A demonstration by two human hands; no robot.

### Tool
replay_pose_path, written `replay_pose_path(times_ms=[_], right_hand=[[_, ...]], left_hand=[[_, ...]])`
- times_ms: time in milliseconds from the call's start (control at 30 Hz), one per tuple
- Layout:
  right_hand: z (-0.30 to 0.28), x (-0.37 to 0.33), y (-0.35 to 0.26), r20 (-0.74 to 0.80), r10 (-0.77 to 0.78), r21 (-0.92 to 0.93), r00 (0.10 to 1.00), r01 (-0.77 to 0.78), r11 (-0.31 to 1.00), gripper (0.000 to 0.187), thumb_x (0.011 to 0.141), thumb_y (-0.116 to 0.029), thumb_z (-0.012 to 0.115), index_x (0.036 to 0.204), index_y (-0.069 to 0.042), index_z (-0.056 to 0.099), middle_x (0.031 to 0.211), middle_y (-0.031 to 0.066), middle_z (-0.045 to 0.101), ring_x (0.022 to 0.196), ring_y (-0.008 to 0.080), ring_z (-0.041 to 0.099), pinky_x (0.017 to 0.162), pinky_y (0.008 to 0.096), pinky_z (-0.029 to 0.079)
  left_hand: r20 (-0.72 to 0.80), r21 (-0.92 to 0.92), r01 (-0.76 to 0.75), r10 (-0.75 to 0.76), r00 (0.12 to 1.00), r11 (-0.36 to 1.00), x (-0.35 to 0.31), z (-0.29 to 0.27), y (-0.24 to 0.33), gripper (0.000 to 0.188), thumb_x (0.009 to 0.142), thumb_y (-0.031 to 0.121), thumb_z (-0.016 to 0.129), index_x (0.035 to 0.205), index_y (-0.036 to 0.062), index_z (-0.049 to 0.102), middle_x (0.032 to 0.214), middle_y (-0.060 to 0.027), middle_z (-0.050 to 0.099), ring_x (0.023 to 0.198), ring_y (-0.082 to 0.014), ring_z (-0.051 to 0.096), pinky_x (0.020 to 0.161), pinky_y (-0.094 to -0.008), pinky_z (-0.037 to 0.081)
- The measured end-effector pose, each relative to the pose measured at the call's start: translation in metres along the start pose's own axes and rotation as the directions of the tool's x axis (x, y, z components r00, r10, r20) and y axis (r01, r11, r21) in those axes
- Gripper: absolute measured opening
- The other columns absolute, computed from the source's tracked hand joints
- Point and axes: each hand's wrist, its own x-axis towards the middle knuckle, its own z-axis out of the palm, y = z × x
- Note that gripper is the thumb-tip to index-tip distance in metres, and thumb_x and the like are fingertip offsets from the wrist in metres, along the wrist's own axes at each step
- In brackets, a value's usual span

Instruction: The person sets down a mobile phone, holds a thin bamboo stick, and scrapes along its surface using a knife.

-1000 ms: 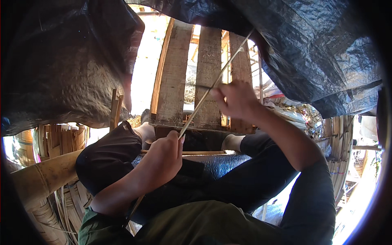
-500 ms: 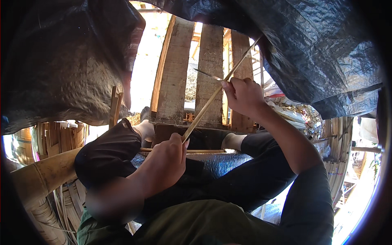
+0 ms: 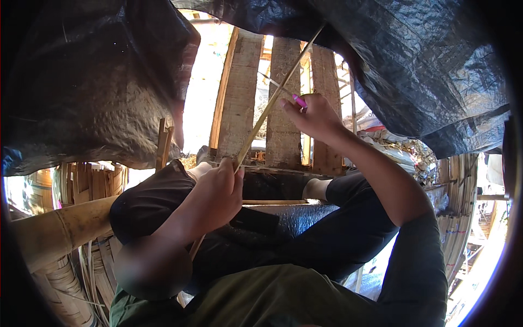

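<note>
A long, thin, pale bamboo strip point(image 3: 267, 111) is shown running on a diagonal from lower left to upper right, above the lap. It is gripped low down in the closed fingers of the left hand point(image 3: 215, 191); higher up, the right hand point(image 3: 313, 115) is closed on a pink-handled tool point(image 3: 299, 101) set against the strip. Weathered wooden planks point(image 3: 283, 103) stand beyond, black plastic sheeting point(image 3: 425, 60) hangs overhead, and a thick bamboo pole point(image 3: 60, 231) lies at left.
</note>
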Motion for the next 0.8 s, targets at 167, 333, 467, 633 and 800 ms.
replay_pose_path(times_ms=[167, 333, 467, 633, 800], right_hand=[[0.013, 0.020, 0.005, 0.065, 0.119, 0.078, 0.991, -0.124, 0.989, 0.059, 0.087, -0.052, 0.063, 0.056, -0.002, 0.057, 0.051, 0.0108, 0.058, 0.050, 0.0223, 0.063, 0.051, 0.0392, 0.048], [0.020, 0.023, -0.009, 0.054, 0.089, 0.164, 0.995, -0.097, 0.982, 0.052, 0.086, -0.048, 0.064, 0.065, -0.001, 0.060, 0.057, 0.0115, 0.061, 0.054, 0.0229, 0.065, 0.054, 0.0381, 0.050], [0.019, 0.029, -0.014, 0.084, 0.153, 0.059, 0.985, -0.158, 0.986, 0.042, 0.082, -0.039, 0.067, 0.071, 0.001, 0.062, 0.063, 0.0135, 0.064, 0.058, 0.0251, 0.066, 0.057, 0.0388, 0.052], [0.021, 0.032, -0.020, 0.082, 0.153, 0.008, 0.985, -0.154, 0.988, 0.042, 0.080, -0.035, 0.068, 0.079, 0.007, 0.064, 0.067, 0.0172, 0.066, 0.064, 0.0278, 0.069, 0.060, 0.0411, 0.054], [0.016, 0.026, -0.027, 0.080, 0.150, 0.034, 0.985, -0.153, 0.988, 0.040, 0.080, -0.032, 0.068, 0.080, 0.008, 0.063, 0.070, 0.0185, 0.066, 0.066, 0.0295, 0.069, 0.063, 0.0424, 0.054]], left_hand=[[-0.061, 0.178, 0.129, -0.120, 0.991, 0.976, 0.017, 0.021, -0.009, 0.022, 0.094, 0.017, 0.055, 0.093, -0.0044, 0.051, 0.069, -0.0261, 0.062, 0.070, -0.0453, 0.064, 0.063, -0.0504, 0.050], [-0.104, 0.351, 0.105, -0.073, 0.992, 0.930, 0.026, 0.023, -0.007, 0.033, 0.091, 0.030, 0.061, 0.088, -0.0025, 0.054, 0.068, -0.0223, 0.064, 0.071, -0.0415, 0.067, 0.065, -0.0509, 0.052], [-0.211, 0.412, 0.007, 0.088, 0.974, 0.911, 0.037, 0.020, -0.003, 0.037, 0.090, 0.036, 0.061, 0.079, 0.0011, 0.056, 0.061, -0.0153, 0.062, 0.058, -0.0329, 0.066, 0.054, -0.0409, 0.053], [-0.511, 0.508, -0.396, 0.638, 0.576, 0.765, 0.051, 0.020, -0.026, 0.017, 0.085, 0.016, 0.051, 0.071, 0.0062, 0.056, 0.072, -0.0090, 0.061, 0.056, -0.0236, 0.060, 0.046, -0.0367, 0.040], [-0.467, 0.639, -0.557, 0.843, 0.267, 0.530, 0.058, 0.011, -0.039, 0.011, 0.077, 0.010, 0.048, 0.077, 0.0060, 0.058, 0.074, -0.0073, 0.059, 0.059, -0.0246, 0.058, 0.051, -0.0335, 0.043]])
